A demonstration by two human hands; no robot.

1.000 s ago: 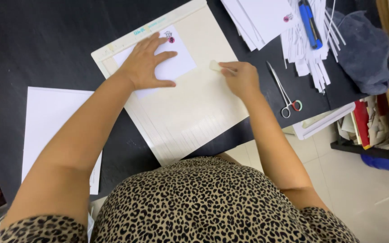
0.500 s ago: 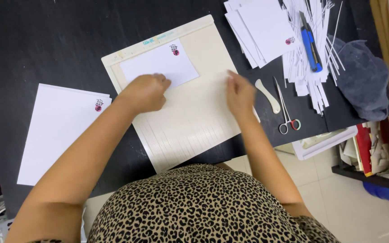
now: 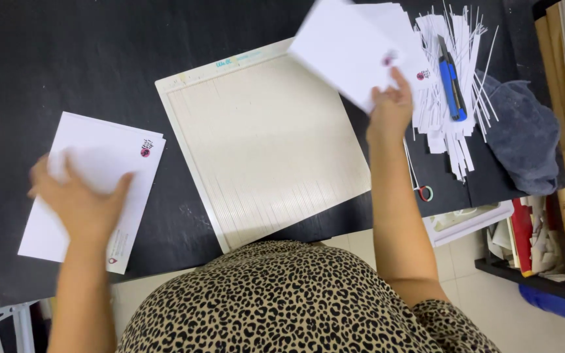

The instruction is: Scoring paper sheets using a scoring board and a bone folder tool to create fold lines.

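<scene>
Right hand (image 3: 390,111): raised over the far right of the table, fingers and thumb pinched shut on a white sheet (image 3: 348,52) with a small red mark near one corner; the sheet is blurred and tilted, held above the stack of white sheets (image 3: 407,33)
Left hand (image 3: 80,199): spread flat, fingers blurred, pressing on the top sheet of the left pile of white paper (image 3: 93,189); whether it pinches that sheet or only rests on it I cannot tell
Scoring board (image 3: 263,140): cream, grooved, lying bare between the two hands on the black table (image 3: 67,59)
Step in hand: by my reading a swap, one sheet going to the right stack, a fresh one being taken from the left pile
Next move calls for: lifting one sheet only off the left pile and squaring it into the board's top corner
Nearby: blue utility knife (image 3: 451,78) on paper strips (image 3: 452,137), grey cloth (image 3: 524,137), scissors handle (image 3: 424,192) beside the right forearm
</scene>
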